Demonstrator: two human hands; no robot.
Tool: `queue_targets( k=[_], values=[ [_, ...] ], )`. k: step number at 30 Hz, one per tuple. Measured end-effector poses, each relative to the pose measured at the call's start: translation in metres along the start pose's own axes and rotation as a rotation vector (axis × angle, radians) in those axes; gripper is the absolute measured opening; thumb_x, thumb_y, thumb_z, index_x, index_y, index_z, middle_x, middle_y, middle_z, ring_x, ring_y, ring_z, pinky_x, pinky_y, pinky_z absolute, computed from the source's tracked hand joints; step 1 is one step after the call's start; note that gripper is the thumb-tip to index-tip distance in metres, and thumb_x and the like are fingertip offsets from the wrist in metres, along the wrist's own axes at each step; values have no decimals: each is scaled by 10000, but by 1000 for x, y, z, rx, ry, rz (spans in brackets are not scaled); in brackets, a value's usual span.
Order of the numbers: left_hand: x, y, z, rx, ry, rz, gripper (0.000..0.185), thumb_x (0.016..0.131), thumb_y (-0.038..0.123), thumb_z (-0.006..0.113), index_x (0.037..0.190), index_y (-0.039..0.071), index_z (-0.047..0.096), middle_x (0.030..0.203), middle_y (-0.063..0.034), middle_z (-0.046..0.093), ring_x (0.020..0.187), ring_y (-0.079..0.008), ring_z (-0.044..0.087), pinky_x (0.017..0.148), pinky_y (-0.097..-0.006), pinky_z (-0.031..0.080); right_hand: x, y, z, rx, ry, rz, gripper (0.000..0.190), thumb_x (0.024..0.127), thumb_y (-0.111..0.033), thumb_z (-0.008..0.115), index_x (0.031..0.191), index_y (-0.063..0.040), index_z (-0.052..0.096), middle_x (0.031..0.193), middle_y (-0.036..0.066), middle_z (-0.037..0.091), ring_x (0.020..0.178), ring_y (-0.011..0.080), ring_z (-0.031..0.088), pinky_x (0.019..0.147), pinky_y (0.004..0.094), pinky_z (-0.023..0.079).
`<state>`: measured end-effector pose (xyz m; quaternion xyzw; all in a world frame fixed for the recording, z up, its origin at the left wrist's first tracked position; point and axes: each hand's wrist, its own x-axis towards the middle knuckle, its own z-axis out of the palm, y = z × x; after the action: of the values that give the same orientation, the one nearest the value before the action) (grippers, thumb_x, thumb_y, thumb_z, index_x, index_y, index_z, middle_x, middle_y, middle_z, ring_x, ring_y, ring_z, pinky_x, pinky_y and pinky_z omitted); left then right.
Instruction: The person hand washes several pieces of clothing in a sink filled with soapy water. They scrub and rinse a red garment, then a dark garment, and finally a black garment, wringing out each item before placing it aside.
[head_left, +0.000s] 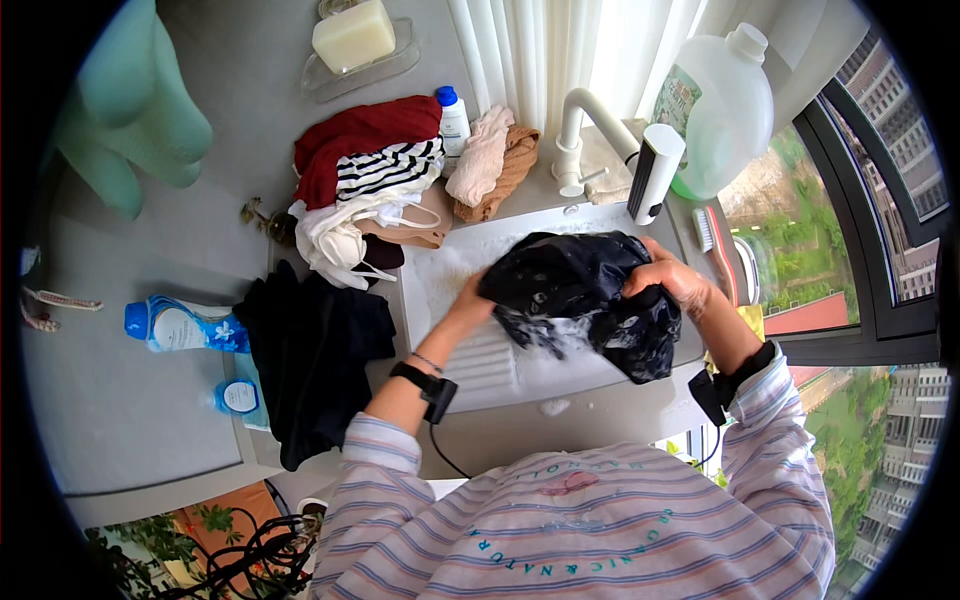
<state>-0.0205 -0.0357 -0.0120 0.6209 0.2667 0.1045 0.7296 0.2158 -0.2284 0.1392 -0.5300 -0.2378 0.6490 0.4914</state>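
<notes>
A wet black garment (570, 281) with soap suds on it is stretched between my two hands over a white sink (480, 367) that has a ribbed washboard part. My left hand (471, 306) grips the garment's left edge. On the opposite side, my right hand (664, 274) is closed on the cloth, with foam on the wrist. Suds cover part of the sink below. Behind the sink stands a white faucet (592, 127), with a white and black device (656, 174) at its spout.
Left of the sink lie black clothing (315, 360), a pile of folded clothes (367, 150) and blue detergent bottles (191, 324). A bar of soap (352, 36) rests in a dish at the back. On the right are a large plastic jug (720, 112), a scrub brush (716, 244) and a window.
</notes>
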Motion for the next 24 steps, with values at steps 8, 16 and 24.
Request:
queue_targets(
  k=[8, 16, 24],
  values=[
    [-52, 80, -50, 577, 7, 237, 997, 622, -170, 597, 1480, 212, 262, 1317, -174, 421, 1247, -275, 433, 1009, -338, 382, 60, 86, -7, -963, 30, -273, 972, 700, 45, 574, 1491, -295, 124, 1312, 226, 369, 930, 376, 600, 857, 388, 490],
    [-123, 34, -37, 1340, -203, 114, 789, 628, 5, 732, 1344, 107, 417, 1352, -171, 310, 1183, -402, 416, 989, -445, 404, 98, 140, 74, -1534, -346, -367, 757, 761, -3, 566, 1415, -324, 363, 1448, 109, 297, 1092, 385, 493, 951, 422, 441],
    [-148, -15, -34, 1310, -342, -50, 576, 879, 192, 597, 1366, 86, 308, 1258, -177, 443, 1100, -358, 472, 850, -468, 391, 110, 186, 74, -1307, -691, -571, 385, 884, -281, 603, 1216, -139, 468, 1155, 82, 505, 1006, 287, 504, 878, 393, 417]
  ],
)
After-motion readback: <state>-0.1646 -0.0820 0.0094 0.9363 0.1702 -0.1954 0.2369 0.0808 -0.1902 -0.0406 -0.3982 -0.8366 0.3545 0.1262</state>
